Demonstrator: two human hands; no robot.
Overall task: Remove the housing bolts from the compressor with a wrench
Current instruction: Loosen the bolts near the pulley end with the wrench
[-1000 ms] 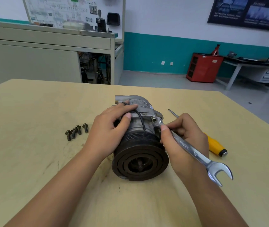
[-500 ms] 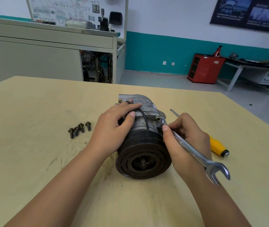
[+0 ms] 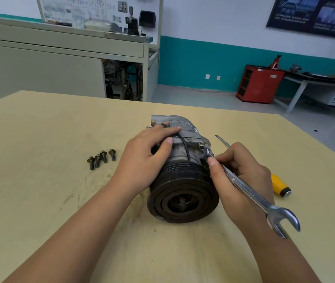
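Note:
The compressor (image 3: 183,188) lies on its side on the wooden table (image 3: 40,201), black pulley facing me. My left hand (image 3: 148,160) grips its grey housing from the left, fingers over the top. My right hand (image 3: 242,176) grips a steel combination wrench (image 3: 250,195). The wrench's ring end sits low on the housing's right side, just below a bolt head (image 3: 200,145); its open jaw points toward me. Several removed bolts (image 3: 101,159) lie in a row left of the compressor.
A yellow-handled screwdriver (image 3: 279,184) lies right of my right hand, its shaft pointing away from me. Beyond the table stand a grey workbench (image 3: 60,64), a red cabinet (image 3: 258,84) and a grey desk (image 3: 326,88).
The wrench's ring end has slipped a little lower beside the bolt head. My left hand keeps its grip on the housing.

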